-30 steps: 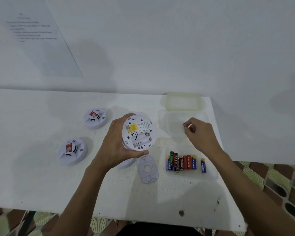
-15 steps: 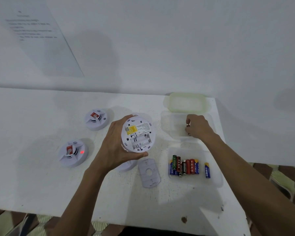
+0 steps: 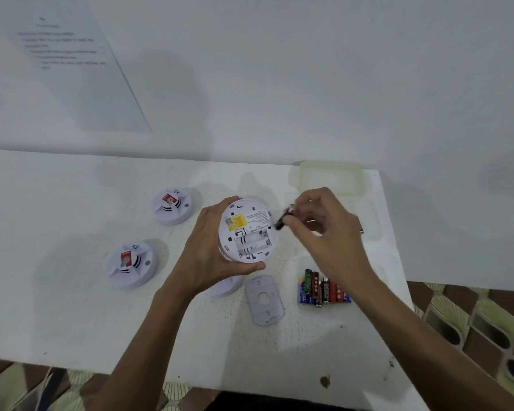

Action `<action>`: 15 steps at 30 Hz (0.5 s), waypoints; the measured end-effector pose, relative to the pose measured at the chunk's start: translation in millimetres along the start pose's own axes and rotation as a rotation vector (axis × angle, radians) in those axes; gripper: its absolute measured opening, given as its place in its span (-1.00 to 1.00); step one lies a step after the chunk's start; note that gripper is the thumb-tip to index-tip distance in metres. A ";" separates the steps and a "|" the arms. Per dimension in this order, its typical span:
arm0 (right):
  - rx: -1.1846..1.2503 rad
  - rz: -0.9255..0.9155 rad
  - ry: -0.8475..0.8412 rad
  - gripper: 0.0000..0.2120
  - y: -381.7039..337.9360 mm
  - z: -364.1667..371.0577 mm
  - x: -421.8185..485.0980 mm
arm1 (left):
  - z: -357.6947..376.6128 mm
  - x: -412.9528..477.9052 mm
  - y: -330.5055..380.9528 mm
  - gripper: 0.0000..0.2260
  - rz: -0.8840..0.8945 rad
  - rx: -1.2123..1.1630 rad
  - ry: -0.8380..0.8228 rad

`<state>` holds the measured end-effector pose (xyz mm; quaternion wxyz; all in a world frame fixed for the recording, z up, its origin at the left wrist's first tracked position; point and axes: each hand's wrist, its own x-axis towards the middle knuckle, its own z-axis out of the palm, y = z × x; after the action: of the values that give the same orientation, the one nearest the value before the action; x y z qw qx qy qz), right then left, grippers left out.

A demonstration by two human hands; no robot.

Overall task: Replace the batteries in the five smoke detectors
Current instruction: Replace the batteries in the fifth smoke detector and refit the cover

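Right hand (image 3: 324, 232) was over at the clear tub (image 3: 365, 221) right of the detector (image 3: 250, 232) half a second ago; now it's come back with a battery (image 3: 285, 218) pinched in the fingertips, blurred, tip just at the detector's right edge, not in yet. Left hand (image 3: 208, 250) same as before: wrapped round the detector, holding it off the worktop (image 3: 72, 307), back side up. The bay (image 3: 254, 243) is open and looks empty. Hands are close but not touching. The cover (image 3: 264, 299) lies just below the detector, and the loose batteries (image 3: 324, 289) lie below-right of it. Two more detectors (image 3: 172, 206) (image 3: 131, 264) sit face up left of it, and another (image 3: 229, 287) is half hidden under the left wrist. So the pick is done and loading is next, I'd say. Polarity needs matching to the bay; can't read the marks from here.
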<state>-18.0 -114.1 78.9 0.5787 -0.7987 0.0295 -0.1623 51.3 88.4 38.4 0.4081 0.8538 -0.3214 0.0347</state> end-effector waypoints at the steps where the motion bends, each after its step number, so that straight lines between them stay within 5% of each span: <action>1: -0.004 -0.049 -0.039 -0.82 -1.8 4.6 -3.0 | -0.1 0.2 0.5 -0.14 0.001 0.005 -0.005; 10: -0.447 -0.652 -0.216 -0.84 11.6 18.2 4.1 | -3.7 0.9 8.8 -0.18 0.023 -0.036 -0.016; 15: -0.632 -0.843 -0.377 -0.80 12.4 12.2 17.7 | -5.1 -2.4 13.8 -0.23 0.018 -0.096 -0.045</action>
<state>4.0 -111.2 67.9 0.1915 -0.8913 -0.3490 -0.2171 42.5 87.0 50.3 0.4409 0.8309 -0.3396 0.0035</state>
